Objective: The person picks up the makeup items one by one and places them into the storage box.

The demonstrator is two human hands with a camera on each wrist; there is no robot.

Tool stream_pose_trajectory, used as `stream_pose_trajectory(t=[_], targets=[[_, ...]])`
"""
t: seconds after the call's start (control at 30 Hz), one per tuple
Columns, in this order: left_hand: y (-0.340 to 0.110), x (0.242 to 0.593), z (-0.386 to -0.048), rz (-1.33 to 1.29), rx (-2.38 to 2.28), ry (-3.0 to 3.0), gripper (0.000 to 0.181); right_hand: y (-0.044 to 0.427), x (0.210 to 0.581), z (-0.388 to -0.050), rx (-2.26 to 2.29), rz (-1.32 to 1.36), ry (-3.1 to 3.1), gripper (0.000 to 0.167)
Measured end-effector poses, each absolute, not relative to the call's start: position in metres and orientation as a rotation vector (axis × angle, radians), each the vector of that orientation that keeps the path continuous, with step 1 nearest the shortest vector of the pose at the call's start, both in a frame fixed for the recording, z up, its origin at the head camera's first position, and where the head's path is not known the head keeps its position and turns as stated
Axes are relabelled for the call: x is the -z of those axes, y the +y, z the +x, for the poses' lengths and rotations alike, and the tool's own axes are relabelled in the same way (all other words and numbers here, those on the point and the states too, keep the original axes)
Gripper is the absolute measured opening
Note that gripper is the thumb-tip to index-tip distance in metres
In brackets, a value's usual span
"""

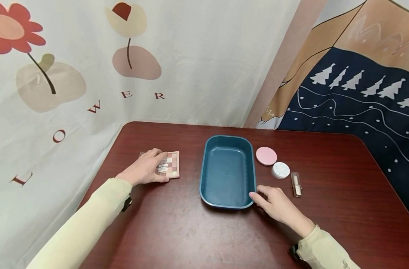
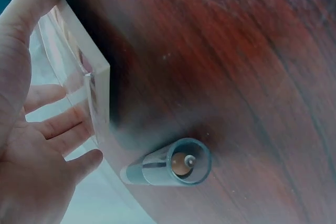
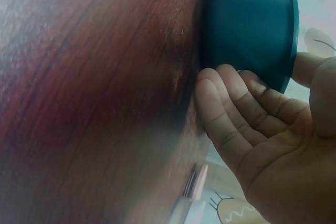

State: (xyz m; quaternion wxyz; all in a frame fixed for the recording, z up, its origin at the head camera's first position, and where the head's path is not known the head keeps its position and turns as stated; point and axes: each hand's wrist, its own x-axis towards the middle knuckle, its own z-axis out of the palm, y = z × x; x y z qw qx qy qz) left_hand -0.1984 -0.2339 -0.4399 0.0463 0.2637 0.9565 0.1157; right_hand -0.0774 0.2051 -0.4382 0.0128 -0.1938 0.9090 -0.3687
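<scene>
An eyeshadow palette [image 1: 173, 164] with a pale frame and several pink and beige pans lies at the left of the table. Its edge [image 2: 86, 45] shows in the left wrist view. My left hand [image 1: 145, 168] grips the palette across its width, thumb on the near edge and fingers over the far side. A dark teal rectangular bin [image 1: 227, 175] stands mid-table with nothing in it. My right hand [image 1: 278, 205] holds its near right corner, thumb over the rim and fingers along the outer wall [image 3: 252, 24].
A clear cylindrical tube [image 2: 178, 163] lies beside the left hand. Right of the bin are a pink round compact [image 1: 266, 155], a white round jar [image 1: 280, 170] and a lipstick tube [image 1: 296, 184]. Printed curtains border the table's back and left.
</scene>
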Motion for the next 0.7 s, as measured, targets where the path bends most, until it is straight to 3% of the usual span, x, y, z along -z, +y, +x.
stream_pose_trajectory(t=[0.7], targets=[[-0.206, 0.433, -0.199, 0.849, -0.436, 3.028, 0.093, 0.204, 0.439, -0.076, 1.189, -0.587, 2.79, 0.036]])
